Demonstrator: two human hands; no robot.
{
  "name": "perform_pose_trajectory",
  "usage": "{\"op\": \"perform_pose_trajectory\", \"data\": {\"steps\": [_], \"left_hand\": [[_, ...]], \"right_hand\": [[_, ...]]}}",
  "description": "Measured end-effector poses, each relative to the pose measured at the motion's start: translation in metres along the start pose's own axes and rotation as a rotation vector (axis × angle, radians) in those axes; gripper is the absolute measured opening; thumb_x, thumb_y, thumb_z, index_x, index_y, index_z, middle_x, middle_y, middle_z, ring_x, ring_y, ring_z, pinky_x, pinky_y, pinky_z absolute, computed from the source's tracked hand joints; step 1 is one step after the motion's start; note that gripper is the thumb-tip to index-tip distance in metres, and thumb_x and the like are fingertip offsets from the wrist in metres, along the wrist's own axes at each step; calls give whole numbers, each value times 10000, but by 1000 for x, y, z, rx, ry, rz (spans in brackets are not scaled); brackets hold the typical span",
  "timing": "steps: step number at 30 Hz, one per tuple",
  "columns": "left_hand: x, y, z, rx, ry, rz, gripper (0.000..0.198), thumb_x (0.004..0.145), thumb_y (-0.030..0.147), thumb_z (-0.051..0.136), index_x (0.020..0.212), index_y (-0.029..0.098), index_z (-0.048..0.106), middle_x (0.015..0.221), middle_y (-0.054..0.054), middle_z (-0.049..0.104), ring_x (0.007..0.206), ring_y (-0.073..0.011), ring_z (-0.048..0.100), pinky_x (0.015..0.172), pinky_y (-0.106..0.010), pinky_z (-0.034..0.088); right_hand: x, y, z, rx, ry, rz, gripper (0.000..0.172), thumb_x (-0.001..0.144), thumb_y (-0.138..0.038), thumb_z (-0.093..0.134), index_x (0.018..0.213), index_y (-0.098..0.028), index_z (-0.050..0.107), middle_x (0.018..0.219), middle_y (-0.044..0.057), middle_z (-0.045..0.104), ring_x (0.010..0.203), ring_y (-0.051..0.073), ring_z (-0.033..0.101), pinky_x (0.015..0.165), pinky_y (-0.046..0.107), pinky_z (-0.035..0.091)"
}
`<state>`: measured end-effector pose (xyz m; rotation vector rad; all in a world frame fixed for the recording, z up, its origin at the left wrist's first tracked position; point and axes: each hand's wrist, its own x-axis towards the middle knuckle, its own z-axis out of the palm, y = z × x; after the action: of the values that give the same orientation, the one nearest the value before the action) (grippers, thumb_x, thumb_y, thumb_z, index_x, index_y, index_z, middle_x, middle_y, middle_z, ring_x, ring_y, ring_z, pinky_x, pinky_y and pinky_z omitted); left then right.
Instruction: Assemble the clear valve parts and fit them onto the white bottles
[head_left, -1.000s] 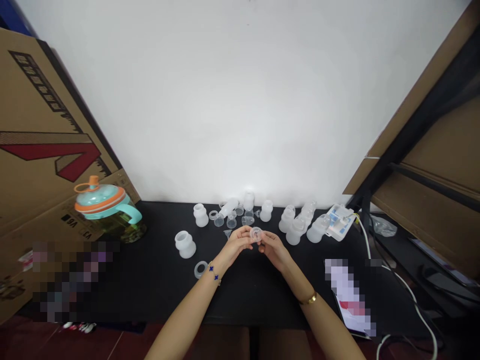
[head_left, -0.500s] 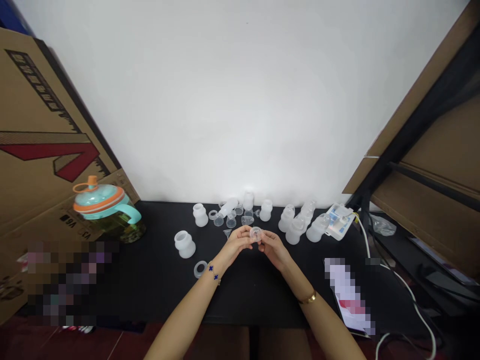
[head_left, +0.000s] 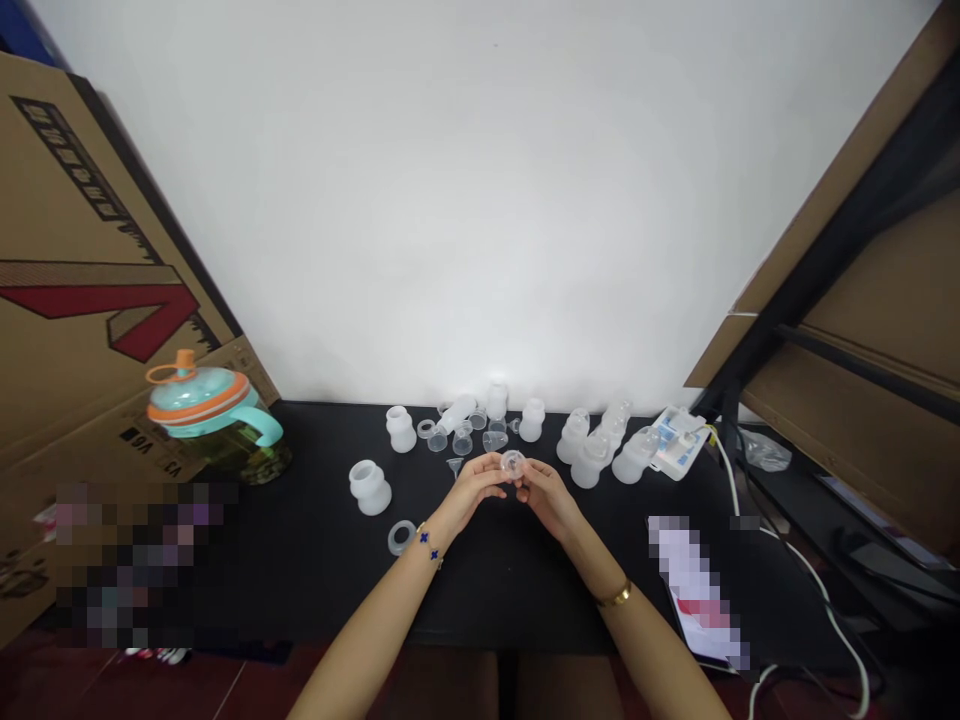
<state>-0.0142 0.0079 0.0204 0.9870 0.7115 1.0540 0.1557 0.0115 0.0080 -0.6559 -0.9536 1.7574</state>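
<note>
Both hands meet over the middle of the black table around a small translucent round bottle part [head_left: 512, 464], which looks like a nipple set in a collar ring. My left hand [head_left: 478, 484] grips its left side between thumb and fingers. On the right side, my right hand [head_left: 546, 490] pinches it with the fingertips. A loose collar ring [head_left: 402, 538] lies beside my left wrist. An open white bottle [head_left: 370, 488] stands farther left. Beyond my hands are clear nipples and domed caps [head_left: 462, 438], rings, and further white bottles [head_left: 532, 420]. A small clear funnel-shaped piece [head_left: 454, 466] touches or nearly touches my left hand.
Several bottles with clear tops [head_left: 592, 458] are grouped at right, by a white power strip [head_left: 679, 445] with a white cable. A phone [head_left: 701, 600] lies near the right front. A large jug [head_left: 214, 420] stands at left by a cardboard box [head_left: 97, 400]. A white wall rises behind.
The bottle part has tipped slightly and risen a little between my fingers. My left fingers have shifted a bit; everything on the table stays where it was.
</note>
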Motion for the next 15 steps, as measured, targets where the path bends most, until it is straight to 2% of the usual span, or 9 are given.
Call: {"op": "perform_pose_trajectory", "data": {"steps": [5, 15], "left_hand": [[1, -4, -1, 11, 13, 6, 290, 723, 359, 827, 870, 123, 745, 822, -78, 717, 767, -166, 669, 646, -224, 512], [-1, 0, 1, 17, 31, 23, 227, 712, 308, 835, 817, 129, 745, 795, -68, 723, 741, -154, 669, 643, -215, 504]], "right_hand": [[-1, -1, 2, -14, 10, -5, 306, 767, -460, 839, 794, -169, 748, 750, 37, 650, 656, 130, 528, 533, 237, 377], [-2, -1, 0, 2, 17, 22, 281, 770, -435, 836, 817, -172, 747, 776, 40, 657, 681, 141, 553, 532, 234, 403]]}}
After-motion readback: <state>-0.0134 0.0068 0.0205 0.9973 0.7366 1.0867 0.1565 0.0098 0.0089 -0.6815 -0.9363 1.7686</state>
